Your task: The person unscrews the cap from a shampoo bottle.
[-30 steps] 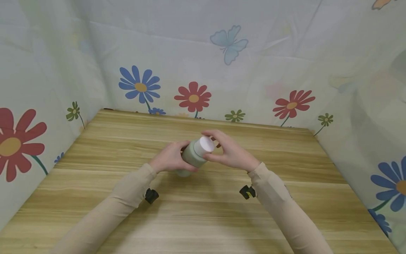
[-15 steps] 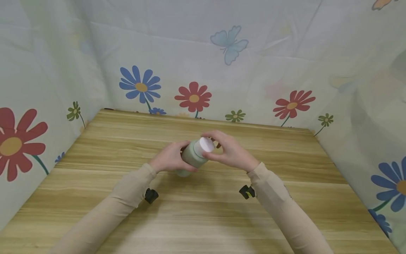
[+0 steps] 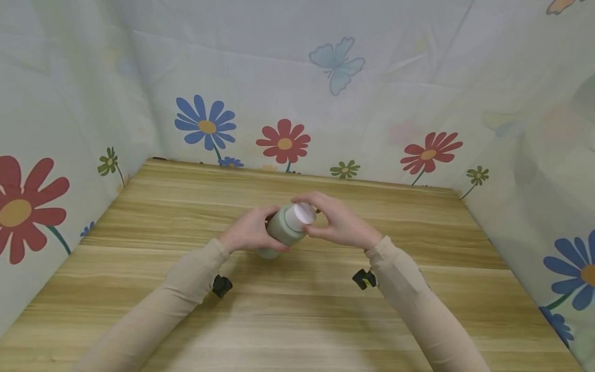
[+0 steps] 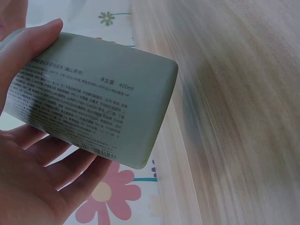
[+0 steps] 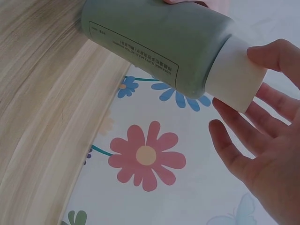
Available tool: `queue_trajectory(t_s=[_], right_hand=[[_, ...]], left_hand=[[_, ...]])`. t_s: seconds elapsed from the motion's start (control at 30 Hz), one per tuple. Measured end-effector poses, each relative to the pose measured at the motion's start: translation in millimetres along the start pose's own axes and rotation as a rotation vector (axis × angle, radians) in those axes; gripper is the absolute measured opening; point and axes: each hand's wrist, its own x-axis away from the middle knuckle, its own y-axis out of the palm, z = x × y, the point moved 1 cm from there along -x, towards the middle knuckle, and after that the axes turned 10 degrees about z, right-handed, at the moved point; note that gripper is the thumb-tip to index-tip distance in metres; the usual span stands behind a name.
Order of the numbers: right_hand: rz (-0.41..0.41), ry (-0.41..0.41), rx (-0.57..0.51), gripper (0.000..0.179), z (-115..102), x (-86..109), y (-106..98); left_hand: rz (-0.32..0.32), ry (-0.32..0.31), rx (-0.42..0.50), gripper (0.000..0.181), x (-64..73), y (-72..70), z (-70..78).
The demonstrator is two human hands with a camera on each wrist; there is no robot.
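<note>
A pale green bottle with a white cap is held tilted over the table, its cap end up and to the right. My left hand grips the bottle's body, thumb on one side and fingers on the other. In the left wrist view the back of the bottle shows dense small print and "400ml". My right hand pinches the cap; in the right wrist view the thumb lies on one side of the cap and fingers on the other. The cap sits on the bottle's neck end.
A wood-grain table spreads beneath both hands. White cloth printed with flowers and a butterfly hangs behind it and along both sides. Dark wrist-camera mounts stick out inward from the beige sleeves.
My right hand's thumb and fingertips have shifted slightly round the cap. My left hand and the bottle stay almost in place.
</note>
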Motion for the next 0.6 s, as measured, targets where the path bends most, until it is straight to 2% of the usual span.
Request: queue_trajectory(t_s=[0.17,0.43,0.6], right_hand=[[-0.008,0.001,-0.006,0.053,-0.4,0.1,-0.8],[0.055,0.169,-0.015,0.06,1.8,1.2,-1.5],[0.087,0.171,-0.003,0.051,1.9,1.6,-2.2]], left_hand=[[-0.005,-0.005,0.016,0.069,-0.1,0.3,0.5],[-0.015,-0.044,0.03,0.075,-1.4,1.3,1.2],[-0.018,-0.057,0.033,0.077,-1.5,1.2,1.2]])
